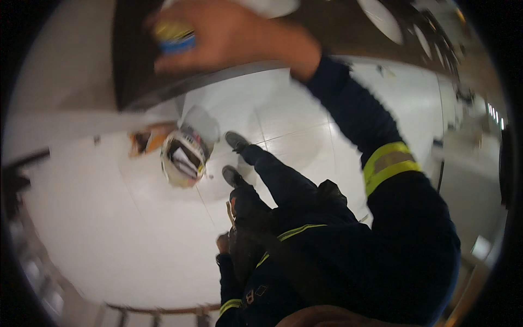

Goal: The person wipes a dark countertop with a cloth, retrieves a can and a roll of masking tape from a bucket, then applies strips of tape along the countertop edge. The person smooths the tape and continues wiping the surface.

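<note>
Stretched out over a dark brown countertop [139, 71], my right hand [218, 38] is closed round a small yellow and blue object [175, 37]. The object looks round and short, but motion blur and my fingers hide its exact kind. My left hand [223, 243] hangs low beside my body, near my left leg. Its fingers are too small and hidden to make out, and I see nothing in it.
On the tiled floor ahead of my shoes stands a bucket-like container [185, 158] with several things in it. An orange item [147, 140] lies beside it. White oval basins [381, 20] line the counter. A pale cabinet-like block [468, 191] stands at the right.
</note>
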A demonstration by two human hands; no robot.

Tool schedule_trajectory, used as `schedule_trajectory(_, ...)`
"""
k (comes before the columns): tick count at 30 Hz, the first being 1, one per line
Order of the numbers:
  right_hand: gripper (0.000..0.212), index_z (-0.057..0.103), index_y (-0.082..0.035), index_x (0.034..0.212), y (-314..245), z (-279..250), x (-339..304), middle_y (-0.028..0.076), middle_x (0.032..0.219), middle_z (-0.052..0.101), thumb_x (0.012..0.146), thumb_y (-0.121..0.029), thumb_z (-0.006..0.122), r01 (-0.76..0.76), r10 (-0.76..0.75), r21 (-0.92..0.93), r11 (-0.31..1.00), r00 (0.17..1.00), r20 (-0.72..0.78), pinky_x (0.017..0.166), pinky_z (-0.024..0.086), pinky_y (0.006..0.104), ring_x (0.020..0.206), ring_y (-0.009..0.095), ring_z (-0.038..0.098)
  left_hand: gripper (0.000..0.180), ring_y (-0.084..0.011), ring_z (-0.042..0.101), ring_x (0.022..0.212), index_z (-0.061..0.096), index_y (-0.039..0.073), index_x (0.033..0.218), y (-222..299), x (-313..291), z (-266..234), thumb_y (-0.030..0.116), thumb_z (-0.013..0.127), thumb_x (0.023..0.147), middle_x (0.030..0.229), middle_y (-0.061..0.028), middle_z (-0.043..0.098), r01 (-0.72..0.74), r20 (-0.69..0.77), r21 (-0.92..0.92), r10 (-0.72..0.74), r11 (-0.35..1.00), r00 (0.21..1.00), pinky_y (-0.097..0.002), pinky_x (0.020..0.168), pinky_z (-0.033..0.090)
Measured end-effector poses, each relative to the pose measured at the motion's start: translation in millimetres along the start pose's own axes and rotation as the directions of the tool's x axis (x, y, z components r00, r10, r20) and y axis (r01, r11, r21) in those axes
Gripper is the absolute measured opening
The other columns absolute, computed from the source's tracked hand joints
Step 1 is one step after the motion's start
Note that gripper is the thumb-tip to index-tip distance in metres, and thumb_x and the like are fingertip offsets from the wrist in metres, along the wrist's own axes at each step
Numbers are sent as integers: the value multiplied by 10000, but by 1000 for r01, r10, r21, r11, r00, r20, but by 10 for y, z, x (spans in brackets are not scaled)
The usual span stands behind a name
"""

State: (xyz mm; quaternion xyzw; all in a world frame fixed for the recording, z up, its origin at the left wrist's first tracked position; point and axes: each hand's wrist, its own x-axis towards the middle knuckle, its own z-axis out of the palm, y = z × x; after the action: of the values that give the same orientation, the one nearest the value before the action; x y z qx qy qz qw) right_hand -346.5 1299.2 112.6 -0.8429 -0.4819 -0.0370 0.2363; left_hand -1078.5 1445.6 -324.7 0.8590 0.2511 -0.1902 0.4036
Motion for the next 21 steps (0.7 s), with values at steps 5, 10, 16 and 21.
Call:
schedule_trajectory(5,561,629,-31,1325,-712,255,-2577,217,1217,652,920,-405,733,-486,482,318,814,871,97,943,522,466,1074,412,648,279,-333,695,729,718,60,889,229,607,-451,328,700,961,755,-145,707,-232,163,28,225,972,961,-477,655,532)
schedule_trajectory(10,563,687,-69,1272,-1407,1049,-6466,224,1198,696,891,-480,730,-963,945,155,220,250,212,993,517,476,1138,413,649,303,-358,659,714,666,12,933,1832,1895,-2019,309,722,959,793,-173,682,-238,-150,378,313,894,938,-485,648,515)
schedule_trajectory(16,493,685,1,1185,-2952,1292,-9128,194,1017,744,921,-414,690,-127,358,474,-871,-825,437,858,585,444,972,313,736,573,-323,655,998,614,-7,1334,5580,2480,-3685,432,704,976,1051,-192,687,-435,-517,525,680,732,520,-423,903,507)
schedule_trajectory(21,457,699,22,1142,-3524,1017,-9273,146,845,727,896,-360,748,-531,744,642,-553,-662,93,664,584,361,661,220,682,1058,-491,472,1363,346,-6,1576,6785,3047,-3931,783,534,897,1510,-327,448,-199,-386,729,633,655,671,-502,1134,398)
